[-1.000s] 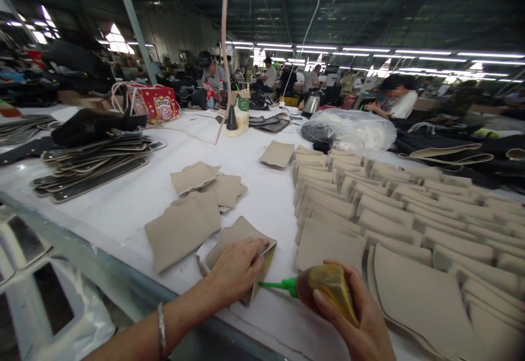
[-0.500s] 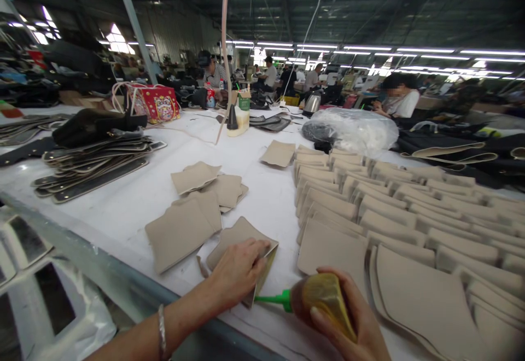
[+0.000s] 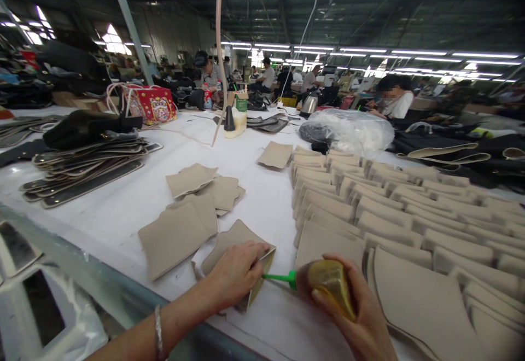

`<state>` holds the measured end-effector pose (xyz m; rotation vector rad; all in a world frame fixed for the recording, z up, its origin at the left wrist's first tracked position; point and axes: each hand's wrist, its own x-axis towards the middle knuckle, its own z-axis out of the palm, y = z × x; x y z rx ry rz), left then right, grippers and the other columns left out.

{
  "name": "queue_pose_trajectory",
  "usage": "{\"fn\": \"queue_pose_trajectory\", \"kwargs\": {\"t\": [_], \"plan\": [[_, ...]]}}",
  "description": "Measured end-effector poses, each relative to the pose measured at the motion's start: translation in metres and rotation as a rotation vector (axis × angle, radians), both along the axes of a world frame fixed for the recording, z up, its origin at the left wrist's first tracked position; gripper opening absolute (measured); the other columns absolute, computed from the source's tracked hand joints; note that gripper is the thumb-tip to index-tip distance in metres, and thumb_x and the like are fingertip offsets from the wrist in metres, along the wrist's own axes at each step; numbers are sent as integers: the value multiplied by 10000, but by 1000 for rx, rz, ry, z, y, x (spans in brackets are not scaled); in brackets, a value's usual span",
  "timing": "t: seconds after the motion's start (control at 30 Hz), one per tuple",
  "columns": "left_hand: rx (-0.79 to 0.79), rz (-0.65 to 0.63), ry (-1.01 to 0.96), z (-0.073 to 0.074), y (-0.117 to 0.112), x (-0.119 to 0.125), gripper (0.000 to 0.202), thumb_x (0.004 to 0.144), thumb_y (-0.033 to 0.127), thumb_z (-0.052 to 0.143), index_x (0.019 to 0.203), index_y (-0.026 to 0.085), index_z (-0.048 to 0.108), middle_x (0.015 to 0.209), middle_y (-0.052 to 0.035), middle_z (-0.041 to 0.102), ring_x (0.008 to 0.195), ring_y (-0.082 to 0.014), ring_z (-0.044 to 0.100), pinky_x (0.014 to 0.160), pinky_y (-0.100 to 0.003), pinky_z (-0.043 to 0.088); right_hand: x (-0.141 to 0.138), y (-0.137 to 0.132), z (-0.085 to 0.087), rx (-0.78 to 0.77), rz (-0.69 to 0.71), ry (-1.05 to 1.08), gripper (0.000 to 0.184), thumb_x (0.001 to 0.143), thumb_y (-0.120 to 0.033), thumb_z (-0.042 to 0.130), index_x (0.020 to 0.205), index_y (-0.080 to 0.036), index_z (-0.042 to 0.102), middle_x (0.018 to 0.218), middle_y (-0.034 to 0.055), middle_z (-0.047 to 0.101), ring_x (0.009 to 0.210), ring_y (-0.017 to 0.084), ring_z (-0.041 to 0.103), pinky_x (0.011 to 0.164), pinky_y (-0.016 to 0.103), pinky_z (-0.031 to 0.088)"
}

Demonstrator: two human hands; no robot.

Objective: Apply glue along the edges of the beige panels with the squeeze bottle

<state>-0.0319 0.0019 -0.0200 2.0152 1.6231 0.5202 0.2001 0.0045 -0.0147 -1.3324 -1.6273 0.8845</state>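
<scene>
My right hand [image 3: 365, 306] is wrapped around a squeeze bottle [image 3: 328, 284] of amber liquid with a green nozzle. The bottle lies tilted, its thin green tip at the raised edge of a beige panel [image 3: 229, 240]. My left hand [image 3: 238, 273] grips this panel near the table's front edge, fingers over its top and part of it hidden beneath the palm. Along its right side the panel's yellowish edge shows. Left of that hand lie several loose beige panels [image 3: 176, 235], overlapping one another.
Rows of overlapping beige panels [image 3: 426, 284] cover the table's right side. A stack of dark strips [image 3: 90, 169] lies at left, near a red patterned bag [image 3: 151, 104]. Farther back are a clear plastic bag [image 3: 353, 131], a kettle [image 3: 309, 104] and people seated at work.
My right hand has moved the bottle's tip away from me, up along the panel's edge. My left hand keeps its grip on the panel. The view has shifted slightly.
</scene>
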Motion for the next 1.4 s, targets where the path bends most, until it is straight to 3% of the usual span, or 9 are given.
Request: {"fn": "queue_pose_trajectory", "kwargs": {"t": [0.13,0.3,0.53,1.23,1.4], "plan": [[-5,-18,-2,3,0,1,443,844,149,366,1224,254,568,1113,-24,661,1030,-185,592,925,-294,426,0,8,3,135,-81,-75,482,743,-505,659,1120,-246,508,1077,40,580,939,260,558,849,366,428],[-27,-21,-24,8,1,2,450,828,137,363,1203,245,587,1118,-16,667,1033,-179,595,930,-280,423,2,7,3,200,-19,-106,451,760,-484,655,1122,-254,515,1086,45,602,960,257,577,855,362,441],[-4,-16,-37,4,3,2,455,817,133,372,1192,259,597,1140,-2,663,1046,-178,595,957,-273,405,9,14,1,290,21,-201,460,769,-460,663,1148,-259,497,1070,47,615,918,250,604,800,341,478],[-27,2,-44,7,4,3,476,771,104,387,1155,266,616,1091,9,684,1000,-174,618,906,-258,428,9,16,2,203,-20,-158,474,747,-492,664,1131,-260,510,1066,27,591,908,248,575,788,332,444],[-40,11,-54,7,5,1,462,783,113,385,1152,268,617,1120,11,677,1022,-174,614,926,-253,412,4,5,8,106,-37,-103,455,742,-506,649,1111,-273,517,1034,4,587,868,233,571,774,322,424]]}}
